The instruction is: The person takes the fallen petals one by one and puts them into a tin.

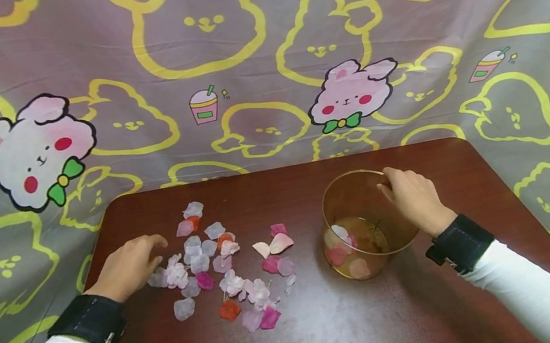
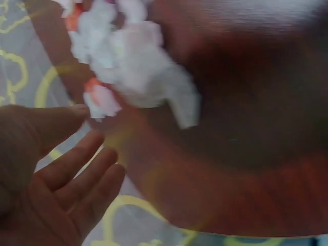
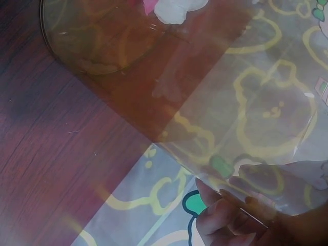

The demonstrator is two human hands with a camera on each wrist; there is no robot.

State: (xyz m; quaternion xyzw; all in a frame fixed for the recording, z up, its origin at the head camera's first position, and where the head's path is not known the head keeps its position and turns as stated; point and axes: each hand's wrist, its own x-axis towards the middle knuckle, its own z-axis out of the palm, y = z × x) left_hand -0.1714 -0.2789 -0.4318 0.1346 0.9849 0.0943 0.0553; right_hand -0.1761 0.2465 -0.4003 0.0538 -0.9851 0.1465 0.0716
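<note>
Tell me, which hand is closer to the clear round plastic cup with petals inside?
The right hand. It grips the rim of the clear round plastic cup. The left hand is far across the brown table, at the scattered petals.

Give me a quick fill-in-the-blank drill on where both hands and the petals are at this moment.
1. The right hand grips the rim of the clear ____.
2. The left hand rests at the ____ edge of the loose petals.
3. The petals lie scattered on the dark ____ table.
4. A few petals already lie ____ the cup.

Missing words: cup; left; brown; inside
</note>
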